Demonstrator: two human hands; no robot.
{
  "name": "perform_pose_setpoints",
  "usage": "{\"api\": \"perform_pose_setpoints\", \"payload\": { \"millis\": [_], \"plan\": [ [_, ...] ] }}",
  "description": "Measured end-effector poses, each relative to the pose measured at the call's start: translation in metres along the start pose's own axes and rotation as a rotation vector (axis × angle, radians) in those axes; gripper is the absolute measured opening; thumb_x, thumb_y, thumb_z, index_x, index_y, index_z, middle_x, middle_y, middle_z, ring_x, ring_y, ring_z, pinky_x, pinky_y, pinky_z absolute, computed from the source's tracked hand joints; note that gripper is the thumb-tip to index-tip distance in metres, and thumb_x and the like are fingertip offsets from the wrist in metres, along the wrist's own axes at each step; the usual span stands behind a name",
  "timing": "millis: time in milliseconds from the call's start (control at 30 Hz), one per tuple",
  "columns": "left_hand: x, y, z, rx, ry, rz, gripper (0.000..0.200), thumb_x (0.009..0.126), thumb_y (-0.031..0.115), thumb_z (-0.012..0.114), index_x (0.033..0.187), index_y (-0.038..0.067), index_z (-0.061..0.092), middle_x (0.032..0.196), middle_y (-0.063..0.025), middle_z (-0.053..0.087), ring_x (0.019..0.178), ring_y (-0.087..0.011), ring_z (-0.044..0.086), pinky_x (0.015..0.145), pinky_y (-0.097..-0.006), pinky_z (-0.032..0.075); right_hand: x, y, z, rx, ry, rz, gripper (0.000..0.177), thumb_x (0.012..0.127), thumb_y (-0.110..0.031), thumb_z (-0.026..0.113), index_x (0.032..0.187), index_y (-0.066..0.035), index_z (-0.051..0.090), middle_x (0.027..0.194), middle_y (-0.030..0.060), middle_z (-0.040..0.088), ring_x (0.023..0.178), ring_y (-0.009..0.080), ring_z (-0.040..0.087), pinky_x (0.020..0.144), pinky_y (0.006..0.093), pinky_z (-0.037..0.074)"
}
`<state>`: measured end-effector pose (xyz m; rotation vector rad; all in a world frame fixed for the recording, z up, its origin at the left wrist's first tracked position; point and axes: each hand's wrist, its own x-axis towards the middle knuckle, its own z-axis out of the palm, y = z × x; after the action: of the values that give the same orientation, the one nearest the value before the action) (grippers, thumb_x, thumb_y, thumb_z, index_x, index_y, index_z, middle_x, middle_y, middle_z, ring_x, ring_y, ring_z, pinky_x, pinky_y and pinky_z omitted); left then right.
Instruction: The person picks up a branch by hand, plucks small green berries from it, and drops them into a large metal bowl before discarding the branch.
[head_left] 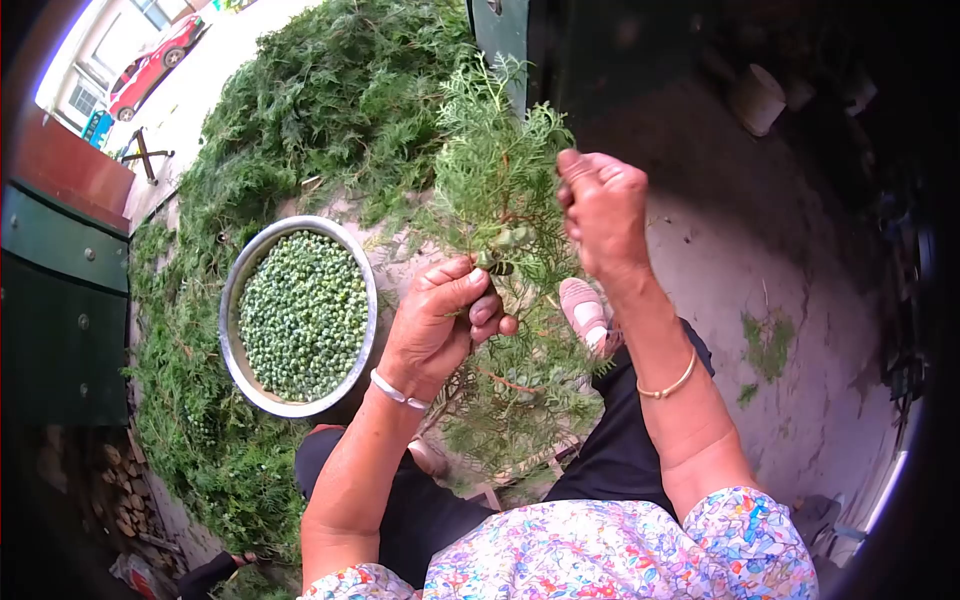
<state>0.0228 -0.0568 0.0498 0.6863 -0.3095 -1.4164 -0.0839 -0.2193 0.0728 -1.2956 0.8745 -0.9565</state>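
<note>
A leafy green branch [495, 170] stands up in front of me, with a few pale green cones on it. My left hand [450, 315] pinches its stem near the cones, thumb pressed against the fingers. To the right of the foliage is my right hand [605, 210], raised with curled fingers close to the leaf tips; whether anything lies between those fingers is hidden. At my left, a round metal basin [372, 300] holds a heap of small green cones [303, 315].
Cut green branches [330, 90] are piled behind and left of the basin. More foliage lies between my legs, near my pink shoe [583, 308]. Stacked firewood [125, 490] is at lower left, a pale bucket [757, 100] at upper right. Outside stands a red car [150, 75].
</note>
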Motion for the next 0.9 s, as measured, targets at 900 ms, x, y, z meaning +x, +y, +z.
{"api": "perform_pose_setpoints", "payload": {
  "millis": [900],
  "plan": [
    [0.001,0.0,-0.01,0.068,0.153,0.035,0.008,0.091,0.008,0.055,0.093,0.002,0.053,0.064,-0.0042,0.052,0.054,-0.0148,0.052,0.067,-0.0361,0.053,-0.023,0.009,0.021,-0.255,-0.422,-0.041,0.039,0.068,-0.021,0.075,0.083,0.012,0.062,0.074,0.0154,0.065,0.07,0.0153,0.06,0.064,0.0309,0.049]
  ]
}}
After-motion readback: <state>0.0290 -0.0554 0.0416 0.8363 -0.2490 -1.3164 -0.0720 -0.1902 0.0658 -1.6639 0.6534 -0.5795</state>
